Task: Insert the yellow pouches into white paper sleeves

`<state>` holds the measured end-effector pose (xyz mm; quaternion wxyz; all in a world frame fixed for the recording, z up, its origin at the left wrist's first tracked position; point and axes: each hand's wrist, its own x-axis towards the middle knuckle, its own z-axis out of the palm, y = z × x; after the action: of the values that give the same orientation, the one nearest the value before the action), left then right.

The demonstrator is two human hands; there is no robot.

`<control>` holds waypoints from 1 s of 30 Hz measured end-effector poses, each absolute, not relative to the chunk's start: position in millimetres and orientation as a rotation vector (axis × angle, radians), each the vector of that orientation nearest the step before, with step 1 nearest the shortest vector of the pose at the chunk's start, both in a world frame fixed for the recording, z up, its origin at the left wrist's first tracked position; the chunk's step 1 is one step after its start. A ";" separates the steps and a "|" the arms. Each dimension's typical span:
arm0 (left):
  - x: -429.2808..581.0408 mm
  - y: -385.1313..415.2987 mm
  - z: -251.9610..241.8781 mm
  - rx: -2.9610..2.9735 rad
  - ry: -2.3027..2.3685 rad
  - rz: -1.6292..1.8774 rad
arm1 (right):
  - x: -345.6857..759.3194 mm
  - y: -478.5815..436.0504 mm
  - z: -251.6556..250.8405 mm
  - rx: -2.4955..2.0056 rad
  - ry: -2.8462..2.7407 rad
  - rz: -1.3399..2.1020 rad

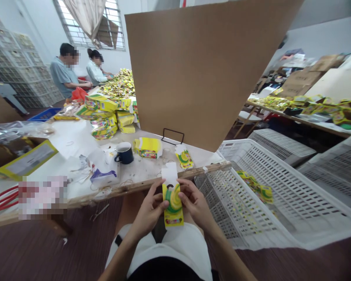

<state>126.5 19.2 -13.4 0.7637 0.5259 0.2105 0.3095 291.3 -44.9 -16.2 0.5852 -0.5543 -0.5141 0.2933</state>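
Both my hands hold one small yellow and green carton [172,203] upright over my lap, its white top flap open. My left hand [148,212] grips its left side and my right hand [195,203] grips its right side. Just beyond, on the white table [76,136], lie another flat carton [184,158], a folded yellow box [148,147] and a dark mug [124,152].
A large brown board [204,66] stands upright on the table. A white plastic crate [266,195] at my right holds a few cartons. A stack of yellow cartons [108,115] sits farther back. Two people sit at the far end by the window.
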 end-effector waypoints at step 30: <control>133.3 15.2 -18.3 1.171 0.536 0.653 | 295.3 -51.2 -18.0 -1.599 -1.443 0.495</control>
<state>133.3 15.2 -18.3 0.7507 0.5358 0.2451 0.2989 295.3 -51.2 -18.0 0.4489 -0.6465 -0.5835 0.2002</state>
